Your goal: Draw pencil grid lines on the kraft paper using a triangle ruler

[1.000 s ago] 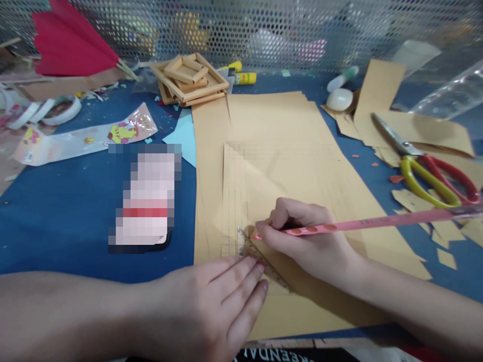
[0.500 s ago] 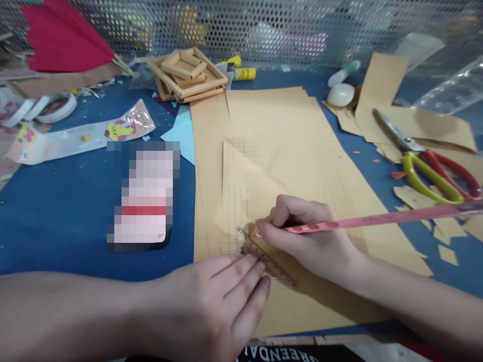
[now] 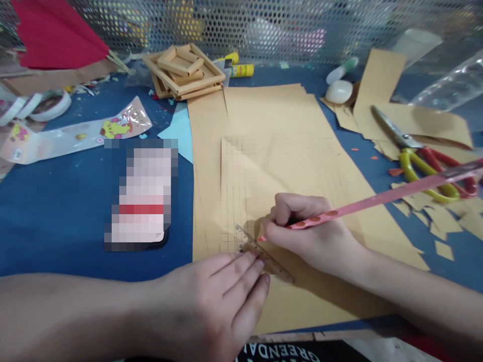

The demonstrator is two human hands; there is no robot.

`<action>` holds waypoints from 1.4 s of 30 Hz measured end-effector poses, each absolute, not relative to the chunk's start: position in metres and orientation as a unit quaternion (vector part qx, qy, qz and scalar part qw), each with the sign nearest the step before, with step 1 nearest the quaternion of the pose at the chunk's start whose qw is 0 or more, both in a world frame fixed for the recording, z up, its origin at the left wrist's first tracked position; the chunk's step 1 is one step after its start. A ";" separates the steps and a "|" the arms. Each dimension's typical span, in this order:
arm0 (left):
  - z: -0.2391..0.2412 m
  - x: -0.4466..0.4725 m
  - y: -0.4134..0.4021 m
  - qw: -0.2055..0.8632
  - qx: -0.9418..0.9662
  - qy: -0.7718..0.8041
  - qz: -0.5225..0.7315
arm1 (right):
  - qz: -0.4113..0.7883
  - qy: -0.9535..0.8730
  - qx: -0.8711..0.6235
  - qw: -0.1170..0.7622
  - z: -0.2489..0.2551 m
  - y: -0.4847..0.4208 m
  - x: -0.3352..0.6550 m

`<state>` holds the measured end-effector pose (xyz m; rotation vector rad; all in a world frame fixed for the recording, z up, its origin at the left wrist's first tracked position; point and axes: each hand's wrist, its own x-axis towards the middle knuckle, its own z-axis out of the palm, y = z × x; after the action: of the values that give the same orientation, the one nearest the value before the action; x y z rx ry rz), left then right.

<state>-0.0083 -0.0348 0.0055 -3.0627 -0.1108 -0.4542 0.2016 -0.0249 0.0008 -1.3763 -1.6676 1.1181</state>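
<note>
My right hand [image 3: 309, 226] is closed around a long pink pencil [image 3: 362, 203] with darker oval spots along it. The pencil's lower end meets the upper edge of a clear ruler [image 3: 277, 265]. My left hand [image 3: 222, 286] lies over this ruler with its fingers flat and close together, pressing it against the tan card sheet [image 3: 271, 113]. My left thumb is hidden, and so is much of the ruler. Thin pencil lines run along the sheet's left part and across its upper part.
Left of the sheet lies a blurred-out phone [image 3: 141, 196]. Card frames [image 3: 184, 73] and a glue stick [image 3: 241, 70] stand behind. At right are red-and-yellow scissors [image 3: 422, 161], card offcuts [image 3: 443, 221] and a white egg-shaped object [image 3: 339, 92]. Tape rolls [image 3: 51, 105] sit far left.
The pencil's lower end has shifted slightly right and down along the ruler edge, and its back end has swung upward. My left hand and the ruler stay nearly still. The view has shifted slightly.
</note>
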 end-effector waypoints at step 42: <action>0.009 -0.019 -0.022 0.005 -0.975 -0.194 -0.109 | 0.431 -0.695 -0.462 0.344 -0.003 -0.029 0.207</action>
<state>-0.0194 -0.0216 0.0094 -3.0525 -0.6066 -0.3426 0.2070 -0.0295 -0.0033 -1.1991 -1.8063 1.1185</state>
